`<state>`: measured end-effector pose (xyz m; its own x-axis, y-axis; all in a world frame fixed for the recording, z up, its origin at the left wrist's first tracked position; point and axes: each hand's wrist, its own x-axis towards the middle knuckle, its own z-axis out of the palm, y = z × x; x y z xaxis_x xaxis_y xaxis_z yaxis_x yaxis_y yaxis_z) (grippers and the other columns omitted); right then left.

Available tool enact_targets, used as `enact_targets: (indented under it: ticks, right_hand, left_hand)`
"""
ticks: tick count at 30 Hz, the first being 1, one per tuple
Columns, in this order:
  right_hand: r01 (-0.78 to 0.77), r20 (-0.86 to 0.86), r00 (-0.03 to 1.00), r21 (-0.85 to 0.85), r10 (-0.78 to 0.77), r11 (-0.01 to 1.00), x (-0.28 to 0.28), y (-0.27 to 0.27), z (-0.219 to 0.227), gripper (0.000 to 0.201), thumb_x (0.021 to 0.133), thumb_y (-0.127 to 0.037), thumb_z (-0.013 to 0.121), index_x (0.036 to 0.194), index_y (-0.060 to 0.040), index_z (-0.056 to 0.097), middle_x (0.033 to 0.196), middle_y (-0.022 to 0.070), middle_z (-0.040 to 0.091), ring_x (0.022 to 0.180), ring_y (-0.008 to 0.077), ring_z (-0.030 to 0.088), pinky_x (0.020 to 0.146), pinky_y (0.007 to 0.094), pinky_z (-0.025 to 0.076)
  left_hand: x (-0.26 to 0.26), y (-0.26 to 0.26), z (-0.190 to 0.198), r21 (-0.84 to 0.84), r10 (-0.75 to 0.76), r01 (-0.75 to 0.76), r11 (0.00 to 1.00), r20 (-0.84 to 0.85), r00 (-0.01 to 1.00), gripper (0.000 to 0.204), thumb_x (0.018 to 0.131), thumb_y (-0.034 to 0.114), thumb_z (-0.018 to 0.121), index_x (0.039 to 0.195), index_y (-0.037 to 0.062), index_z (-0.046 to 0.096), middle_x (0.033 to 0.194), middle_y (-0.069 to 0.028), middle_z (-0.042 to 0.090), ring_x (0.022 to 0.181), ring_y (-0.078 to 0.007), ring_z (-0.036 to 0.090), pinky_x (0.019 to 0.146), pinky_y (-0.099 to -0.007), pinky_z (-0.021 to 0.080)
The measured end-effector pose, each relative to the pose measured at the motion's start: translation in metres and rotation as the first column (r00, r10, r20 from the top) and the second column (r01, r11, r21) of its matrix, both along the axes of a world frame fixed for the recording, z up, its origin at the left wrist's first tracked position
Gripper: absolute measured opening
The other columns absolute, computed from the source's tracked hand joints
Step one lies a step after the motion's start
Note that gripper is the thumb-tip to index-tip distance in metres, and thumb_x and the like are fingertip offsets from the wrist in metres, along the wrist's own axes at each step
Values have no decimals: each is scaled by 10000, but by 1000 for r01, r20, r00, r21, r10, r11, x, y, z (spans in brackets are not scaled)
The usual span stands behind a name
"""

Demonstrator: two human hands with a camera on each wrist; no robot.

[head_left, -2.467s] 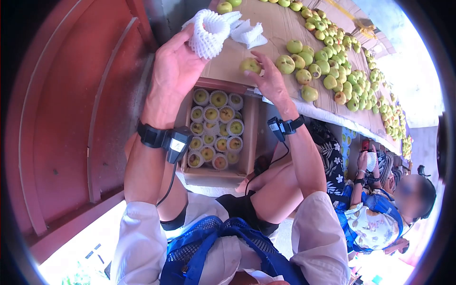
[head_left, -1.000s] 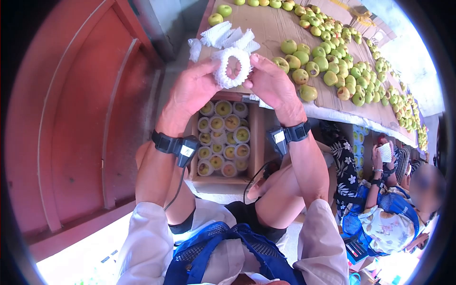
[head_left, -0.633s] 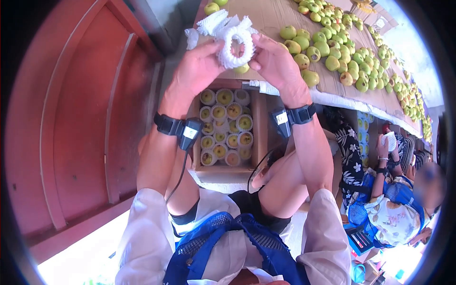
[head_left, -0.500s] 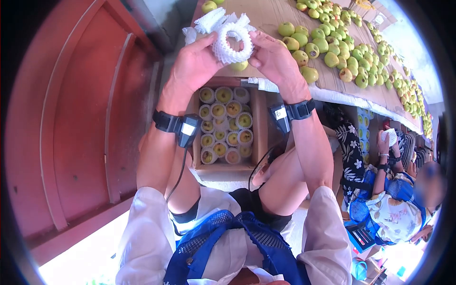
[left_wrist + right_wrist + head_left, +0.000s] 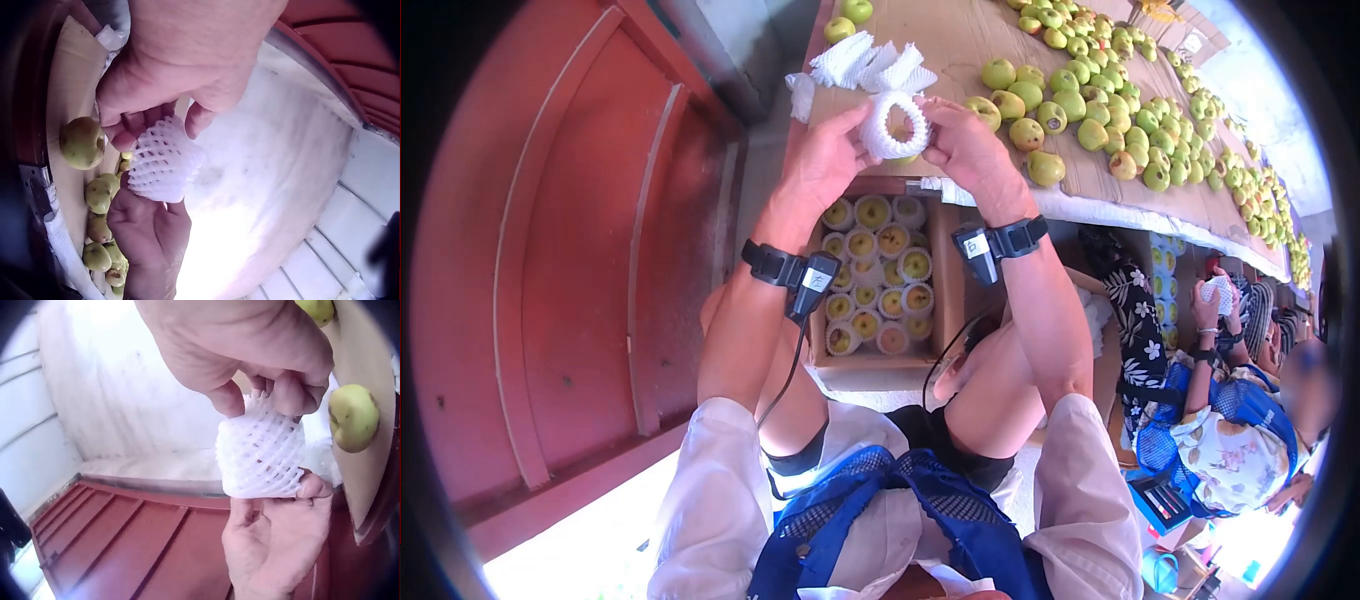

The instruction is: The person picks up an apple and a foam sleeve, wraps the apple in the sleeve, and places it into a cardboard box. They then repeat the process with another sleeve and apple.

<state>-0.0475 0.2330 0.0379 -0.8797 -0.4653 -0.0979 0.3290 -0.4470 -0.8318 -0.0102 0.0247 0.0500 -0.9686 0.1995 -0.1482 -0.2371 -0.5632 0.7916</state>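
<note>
Both hands hold a white foam net sleeve [image 5: 887, 143] above the near edge of the cardboard-covered table, its round opening facing up. The left hand [image 5: 824, 158] pinches one side and the right hand [image 5: 972, 150] the other. In the left wrist view the net [image 5: 164, 164] sits between the left hand [image 5: 181, 56] above and the right hand [image 5: 150, 234] below. The right wrist view shows the right hand's [image 5: 250, 350] thumb and fingers on the net's [image 5: 259, 453] rim. A green apple [image 5: 354, 419] lies on the cardboard beside the hands.
More foam nets [image 5: 865, 64] lie behind the hands. Many green apples [image 5: 1092, 134] spread over the table's [image 5: 945, 50] right side. Below stands a carton [image 5: 944, 270] of apples in nets. A red panel [image 5: 580, 260] is at left; another person [image 5: 1220, 430] works at right.
The right hand has left the apple on the table and now grips the net that the left hand held alone. Both hands have met in the middle, with the net's opening spread between them.
</note>
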Motion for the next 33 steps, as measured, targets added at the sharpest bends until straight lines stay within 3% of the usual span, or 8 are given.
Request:
enact_targets:
  ticks: [5, 9, 18, 21, 26, 29, 30, 33]
  right_hand:
    - [148, -27, 989, 171, -145, 974, 7, -7, 5, 189, 952, -206, 665, 1051, -45, 666, 834, -39, 566, 670, 40, 444, 519, 216, 272]
    - [257, -122, 966, 363, -228, 896, 6, -13, -3, 169, 963, -207, 666, 1053, -65, 664, 810, -66, 547, 614, 16, 407, 480, 198, 257]
    - [447, -319, 888, 425, -332, 787, -2, -26, -33, 209, 956, -243, 684, 1040, -52, 673, 798, -46, 584, 629, 24, 453, 508, 209, 328]
    - [508, -366, 851, 396, -376, 765, -11, -28, -51, 251, 941, -190, 693, 1020, 46, 660, 847, 28, 655, 773, 95, 562, 678, 268, 478]
    - [638, -577, 754, 528, -314, 560, -14, -28, -62, 264, 967, -205, 640, 1028, 51, 643, 846, 199, 690, 780, 290, 674, 700, 393, 514]
    - [699, -668, 697, 552, -261, 454, -8, -29, -62, 277, 991, -216, 603, 1036, 57, 616, 895, 291, 677, 849, 415, 685, 734, 453, 517]
    - [714, -690, 681, 552, -245, 431, -6, -31, -63, 282, 999, -220, 590, 1040, 59, 606, 916, 316, 669, 877, 452, 682, 746, 469, 516]
    - [721, -698, 679, 575, -228, 386, -2, -34, -66, 279, 1016, -220, 571, 1049, 56, 584, 908, 306, 666, 848, 423, 681, 748, 455, 515]
  left_hand:
    - [-8, 4, -11, -123, 73, -72, 990, 5, 997, 299, 1011, 275, 622, 1257, 105, 620, 1102, 3, 666, 926, -110, 597, 632, -296, 436]
    - [-11, 6, -23, -268, 112, -102, 958, 23, 993, 280, 994, 319, 627, 1163, 100, 673, 1021, 15, 653, 875, -74, 568, 614, -247, 400]
    - [-17, 12, -47, -449, 209, -182, 875, 10, 978, 195, 1022, 311, 616, 1078, 128, 653, 865, 76, 622, 671, -12, 514, 481, -185, 323]
    - [-18, 15, -52, -477, 232, -203, 855, 2, 973, 203, 1031, 312, 602, 1083, 119, 640, 852, 67, 618, 650, -15, 506, 465, -185, 315]
    - [-31, 26, -77, -594, 328, -288, 751, -42, 944, 223, 1044, 327, 578, 1070, 112, 631, 840, 48, 611, 682, -41, 524, 490, -235, 363]
    - [-35, 27, -87, -600, 352, -348, 721, -116, 929, 338, 1044, 310, 554, 1071, -22, 614, 912, -81, 668, 842, -161, 600, 765, -339, 485]
    - [-34, 28, -85, -645, 347, -353, 678, -143, 927, 338, 1043, 309, 551, 1072, -23, 611, 909, -91, 664, 836, -160, 596, 759, -343, 483]
    - [-28, 30, -79, -713, 334, -367, 598, -195, 922, 339, 1044, 306, 541, 1065, -27, 600, 893, -116, 652, 814, -161, 583, 742, -356, 478]
